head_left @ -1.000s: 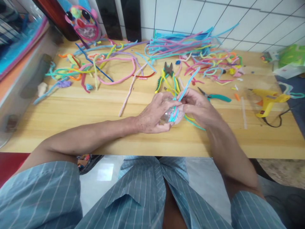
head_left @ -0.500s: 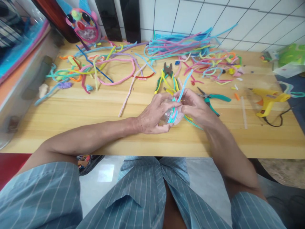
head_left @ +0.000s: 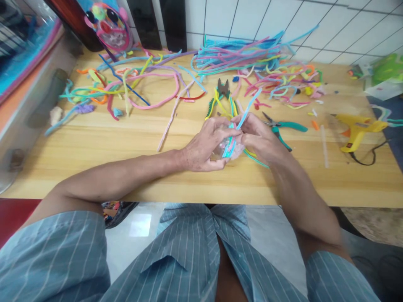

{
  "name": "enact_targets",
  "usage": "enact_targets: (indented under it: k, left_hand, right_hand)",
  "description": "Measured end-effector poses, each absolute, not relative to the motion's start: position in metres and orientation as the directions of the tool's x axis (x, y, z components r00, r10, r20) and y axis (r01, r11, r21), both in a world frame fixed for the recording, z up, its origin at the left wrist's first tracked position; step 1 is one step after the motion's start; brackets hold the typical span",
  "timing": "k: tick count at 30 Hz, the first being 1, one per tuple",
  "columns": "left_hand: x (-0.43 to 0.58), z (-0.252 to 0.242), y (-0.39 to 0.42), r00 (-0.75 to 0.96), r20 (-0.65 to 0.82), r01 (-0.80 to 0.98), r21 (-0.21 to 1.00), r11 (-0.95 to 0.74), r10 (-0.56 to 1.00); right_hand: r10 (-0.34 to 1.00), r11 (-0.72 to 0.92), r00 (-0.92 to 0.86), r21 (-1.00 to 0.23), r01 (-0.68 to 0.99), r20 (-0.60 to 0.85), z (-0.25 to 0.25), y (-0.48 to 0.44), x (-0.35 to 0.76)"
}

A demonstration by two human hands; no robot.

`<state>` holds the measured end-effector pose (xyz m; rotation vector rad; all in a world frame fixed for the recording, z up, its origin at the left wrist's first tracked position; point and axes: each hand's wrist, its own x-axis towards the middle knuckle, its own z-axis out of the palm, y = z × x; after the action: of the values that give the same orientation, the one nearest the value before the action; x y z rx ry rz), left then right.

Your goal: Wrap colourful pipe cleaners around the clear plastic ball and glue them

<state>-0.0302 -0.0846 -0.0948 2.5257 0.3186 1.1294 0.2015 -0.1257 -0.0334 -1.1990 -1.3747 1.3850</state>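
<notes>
The left hand has its fingers clamped around a clear object toward the desk's 6 o'clock edge; the right hand touches its 3 o'clock side, finger grip impossible to tell; a blue strip points toward 1 o'clock.

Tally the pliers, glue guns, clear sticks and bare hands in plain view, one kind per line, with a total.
Pliers: 2, the green-and-yellow-handled pliers and the teal-handled pliers
Glue gun: 1
Clear stick: 1
Hands: 2, the left hand and the right hand
Total: 6
</notes>
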Motion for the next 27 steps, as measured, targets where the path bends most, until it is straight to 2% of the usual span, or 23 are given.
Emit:
enact_targets:
  k: [27]
  left_hand:
    - [-0.0315, -0.0910, -0.0877, 0.650, 0.664, 0.029, 0.465, -0.885, 0.370]
  right_hand:
    - [0.977, -0.047, -0.202, -0.994, 0.100, -0.067, -0.0319, -0.1273, 0.2003]
